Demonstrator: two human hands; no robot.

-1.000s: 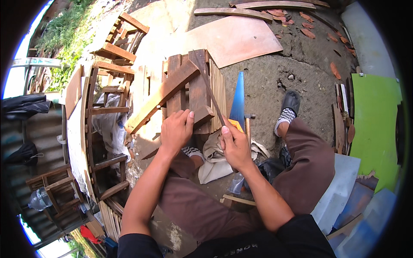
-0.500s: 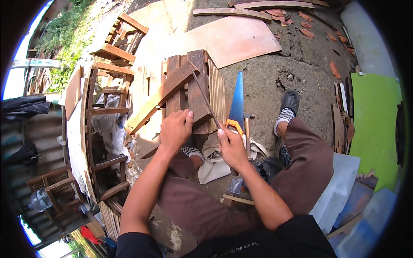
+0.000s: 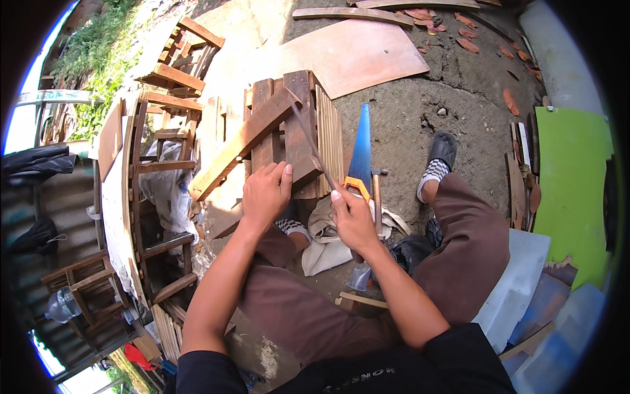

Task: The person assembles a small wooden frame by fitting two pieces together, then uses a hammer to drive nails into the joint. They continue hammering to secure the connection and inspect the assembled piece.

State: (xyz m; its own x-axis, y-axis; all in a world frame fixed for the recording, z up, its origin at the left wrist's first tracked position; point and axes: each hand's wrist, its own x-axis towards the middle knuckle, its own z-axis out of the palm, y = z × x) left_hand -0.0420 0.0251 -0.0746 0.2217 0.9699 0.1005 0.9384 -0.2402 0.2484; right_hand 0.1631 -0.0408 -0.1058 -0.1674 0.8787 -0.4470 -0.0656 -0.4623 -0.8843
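Note:
My left hand (image 3: pixel 268 194) is closed over a dark wooden beam (image 3: pixel 306 172), pressing it on a low slatted wooden stand (image 3: pixel 296 134). In my right hand (image 3: pixel 352 222) is a long, thin, dark blade-like tool (image 3: pixel 306 131); its exact kind is unclear. It slants up and left past the beam's end, its tip near another brown beam (image 3: pixel 252 141) that leans across the stand. Right of the stand lie a handsaw (image 3: pixel 361 151) with a blue blade and orange handle, and a hammer (image 3: pixel 377 197) with a wooden shaft.
A beige cloth (image 3: pixel 321 243) and a black plastic bag (image 3: pixel 408 253) lie between my legs. Wooden frames (image 3: pixel 165 167) stand at the left. A pinkish board (image 3: pixel 354 56) lies ahead on the concrete. A green panel (image 3: pixel 571 190) and a grey sheet (image 3: pixel 515 282) are at the right.
The thin tool has shifted slightly against the beam's end, and its blade is blurred now. Both hands keep their grips. The whole view has tilted a little.

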